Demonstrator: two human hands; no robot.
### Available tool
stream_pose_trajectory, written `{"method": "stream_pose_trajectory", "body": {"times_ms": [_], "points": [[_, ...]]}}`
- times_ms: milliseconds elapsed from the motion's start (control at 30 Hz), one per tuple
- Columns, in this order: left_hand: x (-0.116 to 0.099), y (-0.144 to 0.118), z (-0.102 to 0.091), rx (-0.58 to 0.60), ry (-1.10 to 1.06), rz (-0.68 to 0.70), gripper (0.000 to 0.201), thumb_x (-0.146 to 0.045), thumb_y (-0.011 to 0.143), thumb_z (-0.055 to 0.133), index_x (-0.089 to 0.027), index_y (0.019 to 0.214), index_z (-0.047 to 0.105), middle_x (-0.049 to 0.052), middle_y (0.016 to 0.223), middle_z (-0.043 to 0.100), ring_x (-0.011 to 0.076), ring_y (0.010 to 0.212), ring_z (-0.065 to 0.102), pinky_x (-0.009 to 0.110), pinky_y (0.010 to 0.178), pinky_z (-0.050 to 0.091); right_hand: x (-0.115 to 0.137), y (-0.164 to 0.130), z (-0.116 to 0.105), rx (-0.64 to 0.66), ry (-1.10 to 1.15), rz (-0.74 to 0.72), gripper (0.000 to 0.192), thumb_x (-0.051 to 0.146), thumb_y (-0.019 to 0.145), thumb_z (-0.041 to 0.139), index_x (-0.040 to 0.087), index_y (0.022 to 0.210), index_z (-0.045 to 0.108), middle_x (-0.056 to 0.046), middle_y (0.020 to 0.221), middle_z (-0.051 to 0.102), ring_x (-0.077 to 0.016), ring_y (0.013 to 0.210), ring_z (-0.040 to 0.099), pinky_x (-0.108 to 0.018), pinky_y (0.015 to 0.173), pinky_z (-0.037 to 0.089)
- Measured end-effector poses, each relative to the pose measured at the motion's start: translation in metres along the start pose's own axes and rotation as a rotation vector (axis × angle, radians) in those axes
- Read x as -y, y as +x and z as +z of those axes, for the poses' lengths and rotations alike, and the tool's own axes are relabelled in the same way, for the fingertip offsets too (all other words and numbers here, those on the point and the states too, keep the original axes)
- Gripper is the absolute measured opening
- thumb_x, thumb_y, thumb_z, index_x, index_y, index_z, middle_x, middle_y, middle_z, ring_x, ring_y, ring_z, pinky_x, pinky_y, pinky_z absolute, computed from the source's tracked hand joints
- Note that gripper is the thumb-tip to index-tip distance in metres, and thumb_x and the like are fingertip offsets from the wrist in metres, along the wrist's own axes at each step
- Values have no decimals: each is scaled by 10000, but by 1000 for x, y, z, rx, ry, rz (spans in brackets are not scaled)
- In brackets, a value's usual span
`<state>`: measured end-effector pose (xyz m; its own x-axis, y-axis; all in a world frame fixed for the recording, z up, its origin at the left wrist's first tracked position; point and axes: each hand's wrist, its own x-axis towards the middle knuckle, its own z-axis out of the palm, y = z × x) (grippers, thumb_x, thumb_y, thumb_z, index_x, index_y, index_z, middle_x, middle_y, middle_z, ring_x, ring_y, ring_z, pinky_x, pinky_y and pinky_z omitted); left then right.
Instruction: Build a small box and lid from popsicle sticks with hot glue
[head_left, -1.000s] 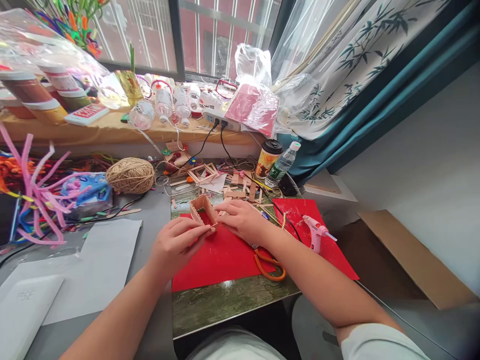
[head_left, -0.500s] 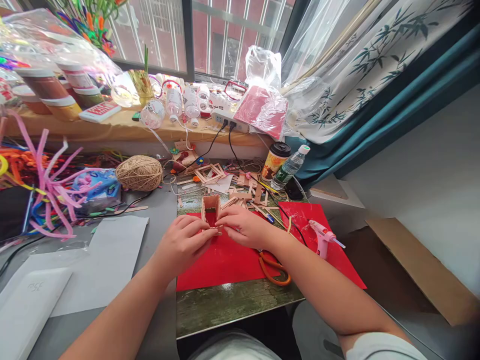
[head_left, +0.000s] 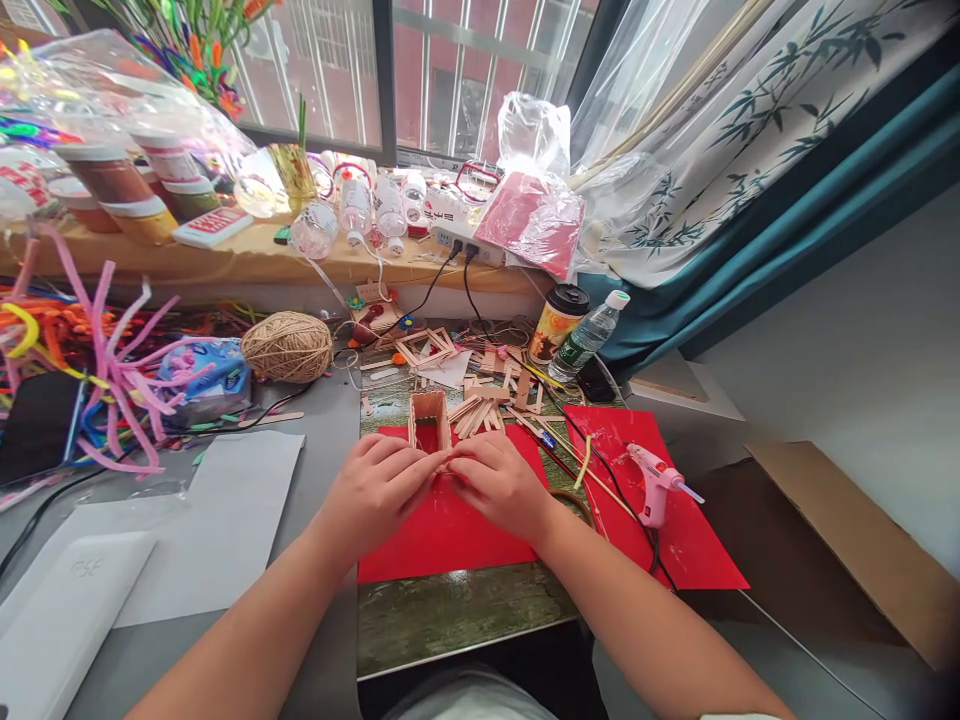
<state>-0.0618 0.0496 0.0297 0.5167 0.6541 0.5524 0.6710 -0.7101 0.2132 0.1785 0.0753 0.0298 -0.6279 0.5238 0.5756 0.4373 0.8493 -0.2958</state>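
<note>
On the far edge of the red paper sheet (head_left: 450, 525) sits a little open box of popsicle sticks (head_left: 429, 420), and both hands are pinching its near wall: left hand (head_left: 375, 490) from one side, right hand (head_left: 499, 483) from the other, fingertips nearly touching. A second ago the box was angled and held looser; now it's squared up with the opening facing up, so looks like a joint's getting pressed. Thin flat pale wood, rough glue edges. Loose sticks (head_left: 480, 405) just behind, pink glue gun (head_left: 656, 483) off to the right, fuzzy twine ball (head_left: 287, 346) toward the left.
</note>
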Motion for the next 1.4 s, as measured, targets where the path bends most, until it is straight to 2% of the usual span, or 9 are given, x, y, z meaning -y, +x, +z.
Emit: {"method": "stream_pose_trajectory", "body": {"times_ms": [233,433,600,733,867,1067,1400], "points": [[0,-1,1,34,-9,-22,329,-208,984,586,-278,1292,677,65,1085,795,232,974,674,406,915,429,3,2,0,-27,3,7,168,203,983,653,233,1146,680,-90,1071,738,-241,998,665,-416,903,529],[-1,-1,2,32,-9,-3,329,-191,983,589,-277,1291,663,52,1095,792,237,981,666,413,926,418,3,1,3,16,-27,10,148,184,997,615,228,1119,687,-96,1074,728,-247,973,647,-419,893,521],[1,-1,1,-2,-14,4,371,-204,958,636,-293,1318,644,51,1135,779,239,1010,665,407,929,424,1,1,7,-13,-22,3,130,173,991,625,213,1099,686,-92,1045,729,-233,957,640,-405,873,519],[6,2,-4,-45,-37,-103,358,-293,921,694,-284,1278,666,84,1242,729,269,1136,639,438,1020,422,-3,0,10,-50,-15,11,133,182,979,646,228,1094,696,-83,1009,725,-233,935,639,-408,845,521],[11,5,-4,-1,-96,-215,243,-299,935,656,-260,1170,703,106,1338,659,285,1228,587,467,1073,425,-6,-4,14,-47,-35,-3,178,170,969,648,247,1118,707,-84,1020,731,-245,946,633,-433,849,524],[12,6,1,57,-153,-235,120,-307,947,649,-261,1028,724,86,1349,643,282,1259,564,479,1095,433,-7,-5,16,-85,-64,-45,215,139,946,676,228,1140,696,-84,1022,734,-241,946,634,-431,858,526],[13,6,7,73,-167,-236,100,-308,987,617,-266,1021,701,72,1336,652,270,1255,562,486,1083,463,-10,-6,20,-91,-101,-65,217,131,944,681,216,1144,687,-94,1021,725,-250,948,622,-434,842,530]]}}
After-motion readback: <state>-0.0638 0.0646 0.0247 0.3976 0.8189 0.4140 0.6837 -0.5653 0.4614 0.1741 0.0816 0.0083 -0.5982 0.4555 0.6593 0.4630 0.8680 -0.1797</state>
